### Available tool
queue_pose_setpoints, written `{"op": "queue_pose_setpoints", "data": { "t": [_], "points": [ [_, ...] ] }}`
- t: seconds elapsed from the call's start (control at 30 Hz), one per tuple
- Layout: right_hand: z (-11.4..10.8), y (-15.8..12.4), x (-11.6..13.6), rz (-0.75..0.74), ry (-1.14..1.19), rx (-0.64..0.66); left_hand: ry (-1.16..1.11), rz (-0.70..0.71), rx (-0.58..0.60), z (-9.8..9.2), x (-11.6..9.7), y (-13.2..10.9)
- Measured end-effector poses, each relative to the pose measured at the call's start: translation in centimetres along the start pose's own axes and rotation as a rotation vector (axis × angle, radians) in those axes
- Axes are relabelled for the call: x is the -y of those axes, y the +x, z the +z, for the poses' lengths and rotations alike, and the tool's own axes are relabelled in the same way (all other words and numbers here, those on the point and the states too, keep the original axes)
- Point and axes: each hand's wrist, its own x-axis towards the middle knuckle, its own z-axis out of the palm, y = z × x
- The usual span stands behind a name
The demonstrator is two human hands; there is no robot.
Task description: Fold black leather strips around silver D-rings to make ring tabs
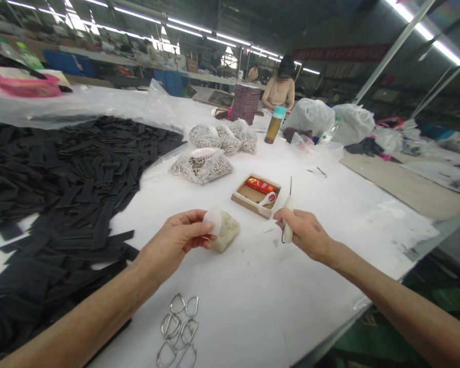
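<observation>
Between the thumb and fingers of my left hand [189, 230] is a thin white piece [213, 221]; I cannot tell if it is paper or plastic. It overlaps a pale greenish, rough-topped block [227, 232] lying on the white table. My right hand [304, 232] is closed around the pale handle of an awl-like tool [288, 225], its thin metal point upward. Just beyond both hands sits a shallow box [249, 205] with a red packet [260, 184] and a white spoon-shaped piece [267, 199] inside. Several metal D-rings [178, 324] lie nearer to me.
Black strips [72, 174] are heaped across the left. Bags of metal rings [203, 166] stand past the box, with a bottle [275, 125] and a dark stack [245, 102] behind. A person [279, 92] sits across the table, whose edge [329, 335] runs along the right.
</observation>
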Motion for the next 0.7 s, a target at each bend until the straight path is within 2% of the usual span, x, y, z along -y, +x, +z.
{"op": "queue_pose_setpoints", "data": {
  "t": [0.1,0.3,0.47,0.6,0.7],
  "points": [
    [0.0,-0.4,0.1,-0.016,0.008,0.007,-0.009,0.0,0.003,0.5,-0.5,-0.1],
    [2.1,0.0,1.3,-0.213,-0.028,0.078,0.028,-0.004,-0.009,1.8,-1.8,-0.1],
    [3.1,0.3,1.7,-0.264,-0.028,0.025,0.046,-0.006,-0.016,2.3,-1.7,-0.8],
    [2.7,-0.4,1.6,-0.209,0.001,-0.045,0.07,-0.004,0.005,2.7,-0.5,-1.1],
    [1.5,-0.8,1.6,-0.004,0.157,-0.13,0.114,0.026,0.019,3.1,0.4,-0.9]
  ]
}}
